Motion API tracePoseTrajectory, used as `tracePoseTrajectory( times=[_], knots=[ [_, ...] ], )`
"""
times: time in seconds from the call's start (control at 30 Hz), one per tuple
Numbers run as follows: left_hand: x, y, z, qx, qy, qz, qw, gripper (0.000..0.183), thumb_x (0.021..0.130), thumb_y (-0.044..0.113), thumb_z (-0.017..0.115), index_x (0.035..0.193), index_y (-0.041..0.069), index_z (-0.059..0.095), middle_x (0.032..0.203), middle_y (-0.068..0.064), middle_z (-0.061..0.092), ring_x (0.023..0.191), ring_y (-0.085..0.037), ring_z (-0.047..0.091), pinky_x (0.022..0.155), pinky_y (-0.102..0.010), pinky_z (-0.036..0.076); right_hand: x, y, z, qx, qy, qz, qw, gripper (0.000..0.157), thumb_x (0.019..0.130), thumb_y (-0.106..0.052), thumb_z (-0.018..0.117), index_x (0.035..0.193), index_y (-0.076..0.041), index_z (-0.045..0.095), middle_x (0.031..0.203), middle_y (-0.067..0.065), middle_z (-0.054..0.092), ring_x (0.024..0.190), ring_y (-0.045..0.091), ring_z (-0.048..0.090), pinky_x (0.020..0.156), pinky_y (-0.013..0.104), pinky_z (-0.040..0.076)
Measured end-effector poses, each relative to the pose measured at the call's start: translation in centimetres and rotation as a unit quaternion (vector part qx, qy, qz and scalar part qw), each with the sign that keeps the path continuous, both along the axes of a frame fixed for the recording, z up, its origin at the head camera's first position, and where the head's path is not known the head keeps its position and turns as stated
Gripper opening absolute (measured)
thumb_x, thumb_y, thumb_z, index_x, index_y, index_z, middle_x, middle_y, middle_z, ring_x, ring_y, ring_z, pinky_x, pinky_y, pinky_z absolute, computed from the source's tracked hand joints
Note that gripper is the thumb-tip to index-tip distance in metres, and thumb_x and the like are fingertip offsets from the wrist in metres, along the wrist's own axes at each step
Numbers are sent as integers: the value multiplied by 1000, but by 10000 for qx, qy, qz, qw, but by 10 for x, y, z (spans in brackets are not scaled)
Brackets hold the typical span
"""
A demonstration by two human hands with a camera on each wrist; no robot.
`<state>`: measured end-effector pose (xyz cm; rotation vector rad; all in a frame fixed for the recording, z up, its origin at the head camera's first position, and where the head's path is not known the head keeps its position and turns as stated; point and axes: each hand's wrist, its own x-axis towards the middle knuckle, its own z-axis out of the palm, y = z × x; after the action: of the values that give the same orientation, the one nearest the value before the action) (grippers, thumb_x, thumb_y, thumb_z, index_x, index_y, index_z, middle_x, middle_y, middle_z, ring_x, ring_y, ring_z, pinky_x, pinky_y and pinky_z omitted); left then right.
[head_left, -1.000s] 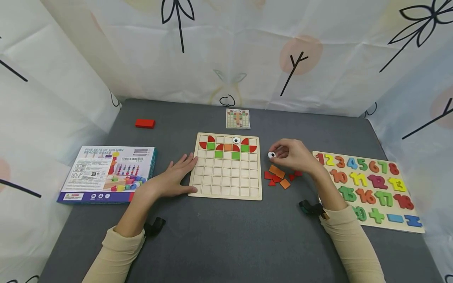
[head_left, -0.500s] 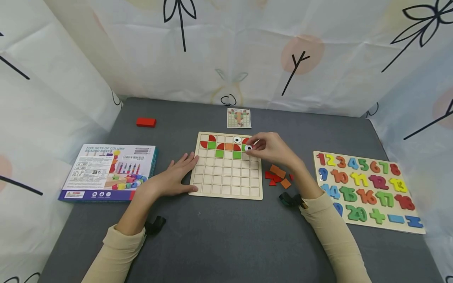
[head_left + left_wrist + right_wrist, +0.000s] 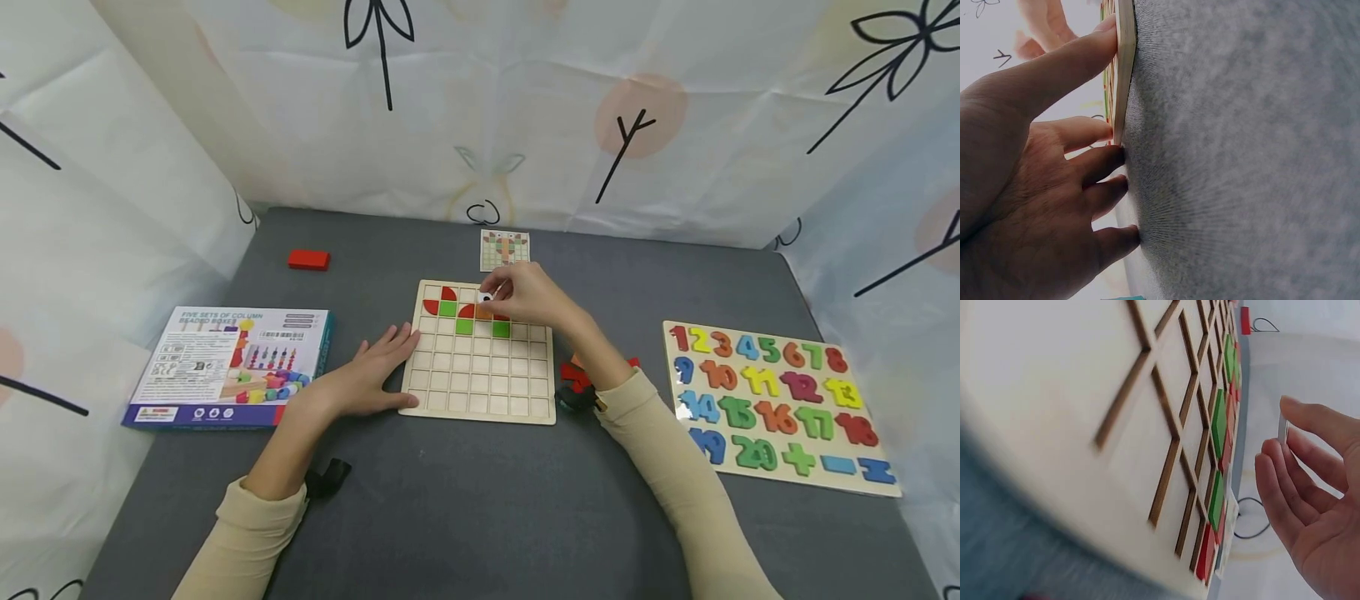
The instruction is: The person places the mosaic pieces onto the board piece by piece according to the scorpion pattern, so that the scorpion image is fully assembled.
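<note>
My right hand (image 3: 528, 293) pinches a small white square tile with a black eye dot (image 3: 486, 297) between thumb and fingers, over the upper part of a wooden grid board (image 3: 480, 385). In the right wrist view the tile (image 3: 1282, 430) appears edge-on, raised above the board. My left hand (image 3: 367, 379) lies with fingers spread at the board's left edge; in the left wrist view its thumb (image 3: 1094, 53) touches the board's side. Green tiles (image 3: 464, 327) and red quarter-round tiles (image 3: 448, 293) fill some upper cells. My right hand hides several cells there.
A patterned card (image 3: 504, 242) lies behind the board. Loose red tiles (image 3: 576, 377) lie right of it, partly hidden by my right wrist. A number puzzle board (image 3: 840, 482) is at right. At left are a printed box (image 3: 225, 367) and a red block (image 3: 308, 260).
My right hand has carried the eye tile leftward from the loose pieces to above the board's top rows. My left hand stays at the left edge.
</note>
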<state>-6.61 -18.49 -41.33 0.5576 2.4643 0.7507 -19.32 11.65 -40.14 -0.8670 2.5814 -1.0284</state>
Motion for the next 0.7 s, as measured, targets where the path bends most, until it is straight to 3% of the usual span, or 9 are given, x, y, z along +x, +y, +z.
tracePoseTrajectory(
  times=[0.3, 0.33, 0.5, 0.57, 0.7],
  knots=[
    [-1, -2, -1, 46, -17, 2, 10000, 103, 99, 39, 80, 174, 5, 17, 183, -23, 10, 170, -49, 3, 131, -79, 4, -17, -29, -6, 589, 209, 84, 9980, 21, 96, -15, 82, 110, 0, 81, 104, 15, 82, 95, 27, 77, 92, 42, 63],
    [-1, -3, -2, 80, 4, -9, 10000, 104, 98, 40, 80, 174, 5, 18, 183, -23, 10, 170, -49, 3, 130, -80, 4, -19, -32, -7, 682, 253, 89, 9973, 21, 96, -15, 82, 110, 0, 81, 104, 15, 82, 95, 27, 77, 98, 42, 60],
    [-8, -11, -27, 115, 79, 25, 9999, 109, 95, 49, 81, 175, 12, 17, 184, -18, 9, 172, -45, 2, 131, -79, 4, -22, -42, -8, 990, 186, 46, 9949, 22, 96, -17, 80, 110, 0, 80, 106, 15, 82, 98, 27, 75, 101, 43, 58],
    [-11, -13, -38, 115, 112, 47, 9999, 111, 95, 53, 81, 176, 15, 16, 185, -14, 8, 173, -42, 1, 132, -78, 5, -22, -44, -8, 1074, 129, -4, 9941, 23, 97, -20, 81, 110, -1, 80, 106, 14, 82, 99, 27, 74, 95, 42, 60],
    [-11, -15, -41, 195, 216, -31, 9996, 111, 95, 55, 80, 176, 16, 16, 185, -15, 9, 172, -43, 2, 130, -80, 6, -22, -46, -7, 1227, 96, -101, 9923, 27, 96, -25, 83, 109, -2, 80, 106, 13, 80, 98, 25, 73, 94, 40, 59]
  ],
)
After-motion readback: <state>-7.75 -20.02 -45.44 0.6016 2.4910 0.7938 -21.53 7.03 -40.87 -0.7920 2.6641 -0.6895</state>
